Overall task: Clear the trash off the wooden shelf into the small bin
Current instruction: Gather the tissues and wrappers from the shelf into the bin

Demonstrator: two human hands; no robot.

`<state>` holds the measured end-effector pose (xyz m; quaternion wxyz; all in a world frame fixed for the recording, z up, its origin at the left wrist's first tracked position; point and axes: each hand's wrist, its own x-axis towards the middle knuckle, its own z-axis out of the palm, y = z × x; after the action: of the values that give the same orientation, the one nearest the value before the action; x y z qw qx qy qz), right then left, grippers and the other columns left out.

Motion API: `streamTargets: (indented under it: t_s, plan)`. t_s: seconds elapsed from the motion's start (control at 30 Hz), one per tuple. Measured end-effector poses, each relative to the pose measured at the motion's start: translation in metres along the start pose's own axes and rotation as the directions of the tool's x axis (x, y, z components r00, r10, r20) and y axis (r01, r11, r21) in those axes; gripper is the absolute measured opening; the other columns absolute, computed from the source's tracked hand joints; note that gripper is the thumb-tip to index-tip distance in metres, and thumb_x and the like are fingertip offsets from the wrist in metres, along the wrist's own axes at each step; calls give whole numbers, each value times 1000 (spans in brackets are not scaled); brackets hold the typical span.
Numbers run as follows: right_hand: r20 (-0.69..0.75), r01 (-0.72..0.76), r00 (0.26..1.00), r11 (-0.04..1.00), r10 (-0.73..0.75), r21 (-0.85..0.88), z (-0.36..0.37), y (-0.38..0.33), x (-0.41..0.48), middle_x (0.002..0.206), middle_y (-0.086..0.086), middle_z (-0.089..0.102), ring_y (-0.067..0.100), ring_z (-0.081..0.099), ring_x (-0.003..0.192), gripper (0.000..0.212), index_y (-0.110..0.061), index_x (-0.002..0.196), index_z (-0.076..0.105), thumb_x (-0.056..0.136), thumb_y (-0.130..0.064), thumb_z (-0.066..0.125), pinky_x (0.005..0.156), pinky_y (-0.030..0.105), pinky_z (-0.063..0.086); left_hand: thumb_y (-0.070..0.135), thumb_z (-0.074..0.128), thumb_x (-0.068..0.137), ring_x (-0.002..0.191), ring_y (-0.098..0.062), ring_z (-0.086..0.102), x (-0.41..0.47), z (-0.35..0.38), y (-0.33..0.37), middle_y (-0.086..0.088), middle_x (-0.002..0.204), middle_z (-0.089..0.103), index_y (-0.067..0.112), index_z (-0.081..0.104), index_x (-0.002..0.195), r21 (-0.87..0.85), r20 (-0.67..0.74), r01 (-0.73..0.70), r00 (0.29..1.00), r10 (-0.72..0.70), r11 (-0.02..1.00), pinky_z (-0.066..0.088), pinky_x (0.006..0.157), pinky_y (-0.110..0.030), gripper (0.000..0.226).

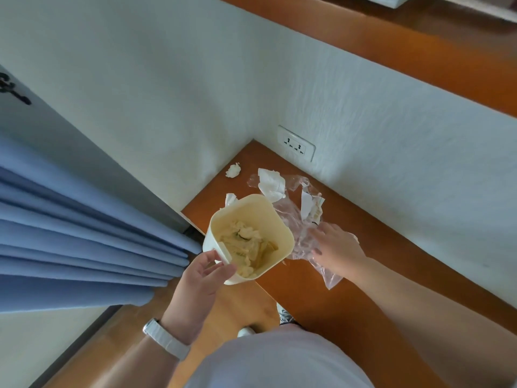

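Note:
A small cream bin (277, 217) with crumpled paper and wrappers inside hangs at the wooden shelf's (377, 247) left end. My left hand (201, 278) grips its near rim. My right hand (335, 247) lies on a clear plastic bag (302, 242) spread over the shelf right of the bin, fingers spread on the plastic. Beyond it lie a torn wrapper (312, 208), a white tissue (270, 183) and a small crumpled paper ball (233, 171) near the corner. Another white scrap (230, 198) peeks out behind the bin.
White walls close the shelf at the back and left, with a wall socket (296, 147) just above the trash. Blue curtains (84, 233) hang left of the bin. A second wooden shelf (419, 43) runs higher up. Wooden floor lies below.

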<state>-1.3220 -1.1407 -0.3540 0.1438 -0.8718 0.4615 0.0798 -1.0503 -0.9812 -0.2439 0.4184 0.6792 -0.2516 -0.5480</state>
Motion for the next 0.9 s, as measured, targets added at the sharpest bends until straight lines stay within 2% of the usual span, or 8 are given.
streamTargets:
  t_s: [0.2,0.33,0.4,0.47,0.6,0.67,0.8,0.9]
  plan:
    - [-39,56,998,998,-55,11,-7,7,2,112,-8,58,12,54,100,26,-26,120,53,95,-26,46,80,24,49,29,74,78,93,-11,79,5,2,-2,2,103,84,16,73,112,2,-5,-3,1000,3,1000,59,73,-13,36]
    - [-143,63,988,998,-61,15,-26,4,-5,98,-7,62,7,45,81,21,-22,111,61,93,-22,50,62,18,36,31,76,76,93,-11,79,7,2,-1,2,104,84,17,73,112,-7,8,-7,1000,7,1000,59,73,-13,39]
    - [-193,59,980,998,-54,20,-41,3,-11,95,-5,63,8,47,80,19,-19,105,64,92,-22,53,60,20,41,36,79,71,95,-13,79,6,2,0,1,105,84,18,73,112,-7,19,-12,1000,12,1000,60,74,-17,46]
    - [-243,51,969,999,-46,17,-57,2,-19,94,-3,63,11,52,80,16,-17,102,66,90,-22,57,61,22,47,42,79,67,97,-14,79,5,1,2,1,106,84,19,73,113,-5,26,-12,1000,12,1000,59,78,-23,52]
    - [-345,29,939,999,-14,38,-87,-4,-38,95,-1,64,16,56,81,16,-13,102,67,88,-17,59,61,23,45,50,80,59,94,-13,79,4,-2,7,3,103,84,23,72,112,-5,28,-18,999,18,1000,56,82,-26,60]
    - [-387,22,922,999,-8,32,-99,-9,-49,96,-2,63,18,57,85,17,-13,101,67,88,-16,57,65,27,49,52,80,59,96,-14,79,3,-4,8,5,102,83,25,72,111,6,28,-23,999,23,1000,56,84,-28,59]
    - [-490,-7,872,1000,9,6,-118,-19,-70,97,2,65,22,60,90,18,-10,99,68,87,-14,55,71,27,46,56,79,61,100,-16,78,3,-11,10,5,104,83,28,73,110,35,45,-37,998,35,999,57,87,-32,57]
    - [-556,-39,831,999,37,9,-133,-25,-87,99,5,65,26,59,91,19,-8,98,68,86,-12,54,71,33,49,60,76,59,98,-14,78,4,-13,14,8,102,83,28,72,110,82,69,-55,996,49,995,59,82,-28,60]
